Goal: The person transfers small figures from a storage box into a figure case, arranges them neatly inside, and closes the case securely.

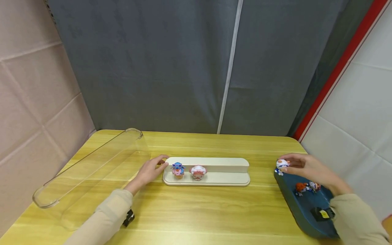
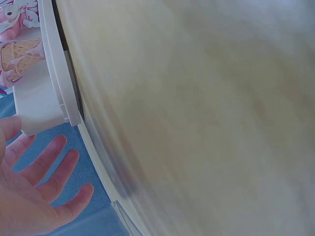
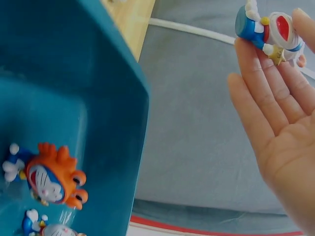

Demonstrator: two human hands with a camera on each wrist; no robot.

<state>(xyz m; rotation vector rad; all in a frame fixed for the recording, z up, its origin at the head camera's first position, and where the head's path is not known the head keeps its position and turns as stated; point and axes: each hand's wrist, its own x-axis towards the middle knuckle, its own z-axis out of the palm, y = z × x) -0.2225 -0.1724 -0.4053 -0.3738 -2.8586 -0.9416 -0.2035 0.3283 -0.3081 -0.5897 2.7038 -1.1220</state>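
My right hand point(image 1: 301, 166) pinches a small white-and-blue figurine point(image 3: 273, 32) between thumb and fingers, above the far left corner of the dark blue tray point(image 1: 288, 197). This figurine has a wide red mouth and a yellow star. My left hand point(image 1: 151, 170) has its fingers spread, thumb and index fingertips at the left end of the white stepped display stand point(image 1: 226, 178). On the stand's lower step are a blue-topped ice-cream-cone figurine point(image 1: 178, 170) and a pink figurine with a white fluffy top point(image 1: 198, 172).
In the tray lie an orange-hooded figurine point(image 3: 51, 174), another small figurine point(image 1: 314, 186) and a black object with a yellow label point(image 1: 321, 214). A long clear plastic cover point(image 1: 92, 170) rests at the table's left. Grey cloth point(image 1: 153, 68) rises behind the table.
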